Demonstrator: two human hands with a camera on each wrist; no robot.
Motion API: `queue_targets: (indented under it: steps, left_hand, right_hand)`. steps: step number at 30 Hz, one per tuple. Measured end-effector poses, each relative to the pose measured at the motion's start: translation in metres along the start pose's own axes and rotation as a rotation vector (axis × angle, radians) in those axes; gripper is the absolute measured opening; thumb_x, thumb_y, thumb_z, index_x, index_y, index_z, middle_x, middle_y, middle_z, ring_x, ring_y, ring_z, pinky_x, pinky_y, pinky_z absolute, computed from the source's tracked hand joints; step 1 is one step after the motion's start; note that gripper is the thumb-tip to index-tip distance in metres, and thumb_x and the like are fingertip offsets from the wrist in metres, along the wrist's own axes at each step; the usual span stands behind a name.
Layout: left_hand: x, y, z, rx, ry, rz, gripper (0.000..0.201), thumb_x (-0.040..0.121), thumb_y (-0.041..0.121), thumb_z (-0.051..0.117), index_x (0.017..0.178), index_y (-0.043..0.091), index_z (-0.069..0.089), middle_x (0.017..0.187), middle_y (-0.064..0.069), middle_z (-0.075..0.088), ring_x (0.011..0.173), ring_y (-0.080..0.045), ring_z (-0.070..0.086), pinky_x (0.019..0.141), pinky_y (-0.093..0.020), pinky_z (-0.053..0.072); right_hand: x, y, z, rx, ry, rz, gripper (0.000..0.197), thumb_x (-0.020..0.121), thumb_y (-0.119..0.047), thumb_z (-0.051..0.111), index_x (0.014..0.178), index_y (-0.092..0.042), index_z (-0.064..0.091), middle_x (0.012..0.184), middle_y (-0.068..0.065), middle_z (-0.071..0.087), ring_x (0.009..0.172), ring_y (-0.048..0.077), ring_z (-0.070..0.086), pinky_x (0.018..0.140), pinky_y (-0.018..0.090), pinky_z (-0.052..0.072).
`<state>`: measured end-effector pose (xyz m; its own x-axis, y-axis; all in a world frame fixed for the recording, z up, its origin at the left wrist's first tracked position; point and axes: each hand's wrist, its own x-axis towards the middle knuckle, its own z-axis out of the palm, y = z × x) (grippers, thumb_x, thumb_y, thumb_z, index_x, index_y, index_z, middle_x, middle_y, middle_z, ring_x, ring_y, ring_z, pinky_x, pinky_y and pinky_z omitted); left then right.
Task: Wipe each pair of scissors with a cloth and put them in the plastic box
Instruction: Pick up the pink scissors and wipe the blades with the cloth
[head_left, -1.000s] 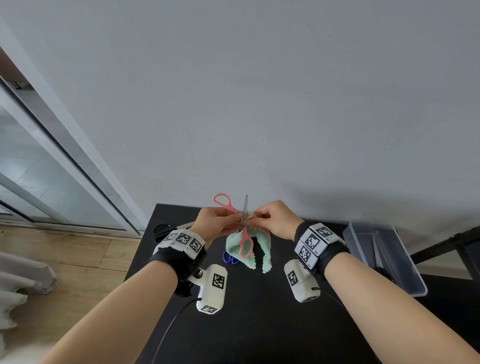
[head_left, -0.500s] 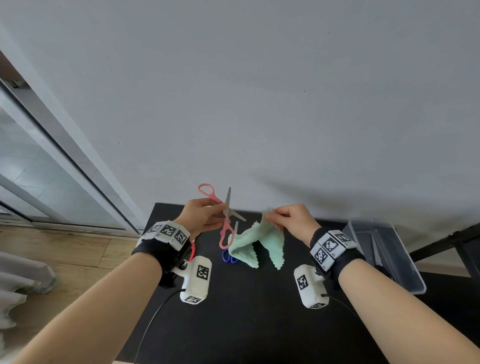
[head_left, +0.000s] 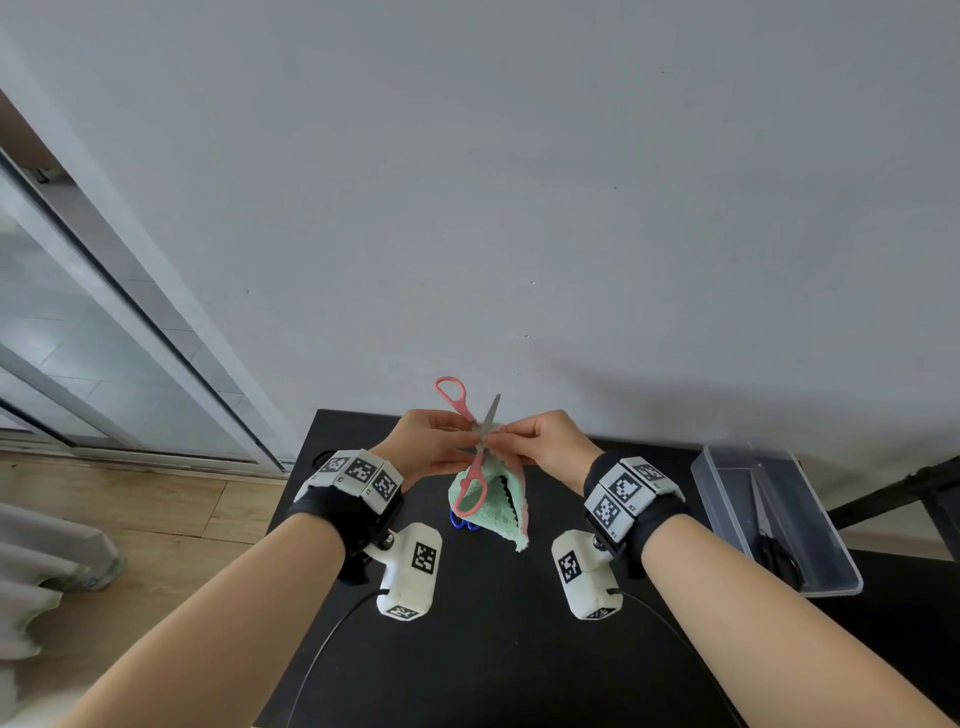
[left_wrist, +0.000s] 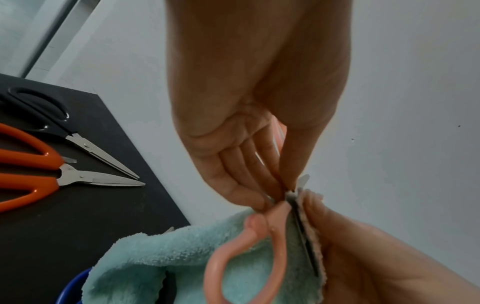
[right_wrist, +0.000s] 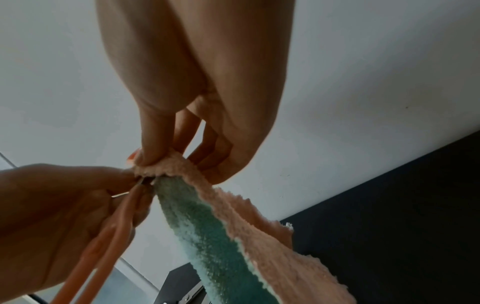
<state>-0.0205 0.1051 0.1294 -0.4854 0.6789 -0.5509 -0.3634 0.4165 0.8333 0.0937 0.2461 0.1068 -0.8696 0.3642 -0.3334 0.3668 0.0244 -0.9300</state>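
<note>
Both grips closed, meeting above the surface (head_left: 467, 649). Left hand (head_left: 426, 441) pinches the pink scissors (head_left: 470, 467) near the pivot, fingertips (left_wrist: 262, 202) bunched where the handles meet the blades. Scissors are spread open in an X: one pink loop up toward the wall, the other loop hanging down in front of the cloth, one blade tip poking up between my hands. Right hand (head_left: 550, 441) pinches the cloth (head_left: 493, 512) around the other blade, thumb on one side, fingers curled on the other; blade edge sits in the fold in the left wrist view. Cloth is green on one face, peach on the other, and the rest hangs loose below my right hand, clear of the surface as far as I can tell.

Directly below the cloth, blue scissors (head_left: 464, 522) lie on the surface, only the handle loops showing. At the far left corner of the surface, orange scissors (left_wrist: 39, 170) and black scissors (left_wrist: 52, 125) lie side by side, both closed, blades pointing toward the wall edge, tips near each other; can't tell if they touch.

Plastic box (head_left: 727, 483) sits on the surface well off to my right, clear, with one dark-handled pair of scissors (head_left: 769, 535) lying inside it.
</note>
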Motion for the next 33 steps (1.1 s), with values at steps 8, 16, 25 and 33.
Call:
queue_targets:
  steps: [8, 16, 25, 33]
  left_hand:
    - [0.003, -0.004, 0.006, 0.049, 0.049, 0.054, 0.024, 0.079, 0.004, 0.073, 0.101, -0.005, 0.067, 0.091, -0.017, 0.069, 0.069, -0.014, 0.068, 0.068, -0.021, 0.058]
    - [0.006, -0.013, 0.004, 0.047, 0.034, 0.038, 0.022, 0.079, 0.004, 0.073, 0.099, -0.003, 0.068, 0.087, -0.014, 0.07, 0.068, -0.013, 0.069, 0.075, -0.027, 0.058]
    - [0.007, -0.012, -0.003, -0.01, 0.109, 0.042, 0.016, 0.082, 0.003, 0.07, 0.097, -0.002, 0.067, 0.079, -0.006, 0.071, 0.061, -0.007, 0.069, 0.058, -0.017, 0.054]
    - [0.009, -0.012, -0.007, -0.289, 0.132, 0.069, 0.015, 0.085, 0.006, 0.067, 0.098, 0.001, 0.067, 0.092, -0.01, 0.073, 0.08, -0.015, 0.071, 0.077, -0.025, 0.053]
  right_hand:
    - [-0.003, 0.001, -0.009, -0.13, -0.048, 0.009, 0.015, 0.083, -0.02, 0.072, 0.09, -0.006, 0.073, 0.092, 0.01, 0.074, 0.086, 0.016, 0.068, 0.087, 0.027, 0.053]
    - [-0.012, 0.007, -0.016, -0.211, -0.091, 0.014, 0.004, 0.083, -0.021, 0.072, 0.081, -0.017, 0.072, 0.092, 0.006, 0.073, 0.086, 0.012, 0.067, 0.088, 0.027, 0.051]
    - [-0.014, 0.011, -0.018, -0.177, -0.037, 0.029, 0.004, 0.084, -0.018, 0.07, 0.082, -0.015, 0.072, 0.083, -0.002, 0.071, 0.08, 0.01, 0.067, 0.081, 0.019, 0.051]
    - [-0.017, 0.019, -0.007, 0.358, 0.177, 0.049, 0.011, 0.087, -0.007, 0.065, 0.092, 0.0, 0.071, 0.089, 0.015, 0.071, 0.083, 0.022, 0.067, 0.08, 0.027, 0.057]
